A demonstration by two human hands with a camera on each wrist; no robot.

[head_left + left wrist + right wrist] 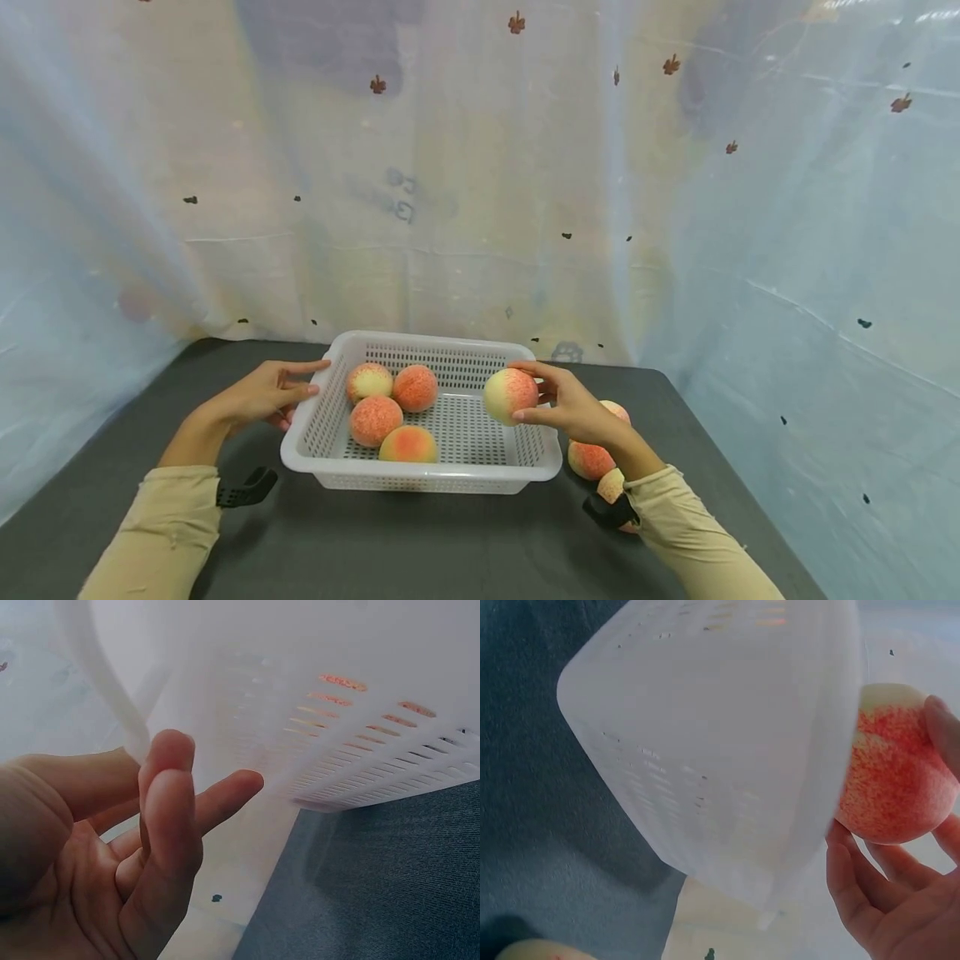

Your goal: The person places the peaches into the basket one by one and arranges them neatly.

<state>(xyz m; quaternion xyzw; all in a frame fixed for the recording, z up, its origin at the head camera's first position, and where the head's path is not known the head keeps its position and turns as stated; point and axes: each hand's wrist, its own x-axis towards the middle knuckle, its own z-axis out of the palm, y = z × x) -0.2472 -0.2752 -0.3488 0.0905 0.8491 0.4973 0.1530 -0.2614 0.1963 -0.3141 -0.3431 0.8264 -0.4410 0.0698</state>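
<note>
The right hand pinches a peach over the basket rim, the left hand rests spread beside it; a loose pinch could drop the peach outside.

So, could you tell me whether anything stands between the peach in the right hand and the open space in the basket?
Nothing visible does. The right hand holds the peach over the basket, above its right side, where the mesh floor is bare. The four peaches already inside lie toward the left half.
</note>
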